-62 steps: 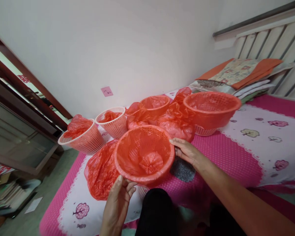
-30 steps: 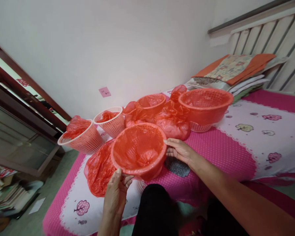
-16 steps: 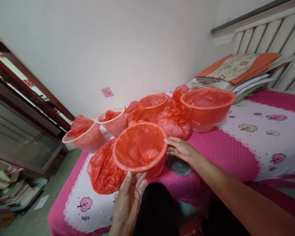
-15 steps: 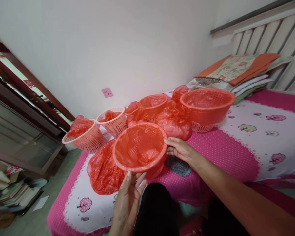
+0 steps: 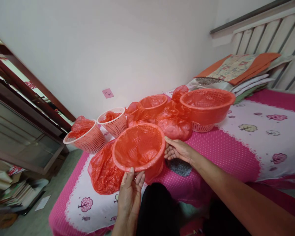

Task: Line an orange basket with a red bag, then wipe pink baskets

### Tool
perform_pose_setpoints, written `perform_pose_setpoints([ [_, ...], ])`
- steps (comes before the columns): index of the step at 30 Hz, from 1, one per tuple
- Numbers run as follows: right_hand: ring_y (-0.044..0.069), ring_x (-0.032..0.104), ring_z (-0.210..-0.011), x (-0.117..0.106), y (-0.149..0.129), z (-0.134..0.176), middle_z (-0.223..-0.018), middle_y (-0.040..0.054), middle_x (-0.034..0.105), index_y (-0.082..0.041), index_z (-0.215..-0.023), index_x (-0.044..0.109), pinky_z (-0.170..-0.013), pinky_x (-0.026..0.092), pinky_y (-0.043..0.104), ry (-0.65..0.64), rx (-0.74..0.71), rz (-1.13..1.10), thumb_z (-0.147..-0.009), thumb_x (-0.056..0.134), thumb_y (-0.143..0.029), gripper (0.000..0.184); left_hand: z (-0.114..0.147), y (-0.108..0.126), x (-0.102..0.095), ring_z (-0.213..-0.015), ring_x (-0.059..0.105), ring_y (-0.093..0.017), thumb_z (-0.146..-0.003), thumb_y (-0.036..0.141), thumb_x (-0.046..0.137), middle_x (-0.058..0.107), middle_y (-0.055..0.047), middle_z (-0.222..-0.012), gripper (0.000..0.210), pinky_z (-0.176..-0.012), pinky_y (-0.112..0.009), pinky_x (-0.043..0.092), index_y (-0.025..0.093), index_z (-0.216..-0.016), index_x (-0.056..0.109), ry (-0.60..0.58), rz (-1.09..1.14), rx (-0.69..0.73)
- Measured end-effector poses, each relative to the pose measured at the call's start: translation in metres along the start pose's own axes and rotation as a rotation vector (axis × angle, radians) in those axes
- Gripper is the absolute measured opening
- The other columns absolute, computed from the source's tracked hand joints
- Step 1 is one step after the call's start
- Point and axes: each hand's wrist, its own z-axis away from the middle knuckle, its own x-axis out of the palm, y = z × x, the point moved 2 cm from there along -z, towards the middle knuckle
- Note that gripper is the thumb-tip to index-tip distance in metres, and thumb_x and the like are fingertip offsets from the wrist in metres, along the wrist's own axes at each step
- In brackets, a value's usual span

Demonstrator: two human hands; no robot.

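Note:
A red plastic basket point(image 5: 157, 164), lined with a red plastic bag point(image 5: 137, 147), tilts toward me at the front of the bed. My left hand point(image 5: 131, 190) grips its near rim, thumb on top and fingers underneath. At the right side, my right hand point(image 5: 178, 150) has its thumb against the rim and its fingers curled by the wall. Left of the basket lies a crumpled red plastic bag point(image 5: 104, 173). Just behind it sits a knotted, filled red bag point(image 5: 174, 126).
Pale pink mesh baskets point(image 5: 89, 141) with red bags stand at the back left. A red basket point(image 5: 208, 111) sits on a pink one at right. Folded bedding point(image 5: 238, 70) lies near the radiator point(image 5: 267, 42). The patterned bedsheet point(image 5: 260, 131) spreads rightward.
The basket has shifted very slightly to the left, and both hands with it. My left hand has risen a little along the near rim. The other baskets and bags stay put.

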Motion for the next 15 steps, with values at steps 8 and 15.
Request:
perform_pose_setpoints([
  [8,0.024,0.080,-0.095,0.026,0.027,0.016,-0.109,0.0218,0.080,-0.006,-0.103,0.079,-0.082,0.064,0.030,-0.558,0.084,0.056,-0.089,0.076,-0.059,0.056,-0.001,-0.002,0.001,-0.069,0.075,-0.015,-0.091,0.006,0.069,0.073,-0.002,-0.079,0.010,-0.075,-0.031,0.066,0.016,-0.091,0.065,-0.041,0.007,0.036],
  [15,0.025,0.080,-0.097,0.029,0.031,0.014,-0.109,0.0207,0.080,-0.006,-0.104,0.079,-0.081,0.064,0.031,-0.516,0.068,-0.091,-0.096,0.068,-0.057,0.053,-0.003,-0.002,0.000,-0.068,0.076,-0.017,-0.086,0.007,0.075,0.073,-0.001,-0.078,0.012,-0.071,-0.031,0.066,0.015,-0.087,0.065,-0.069,-0.024,0.052],
])
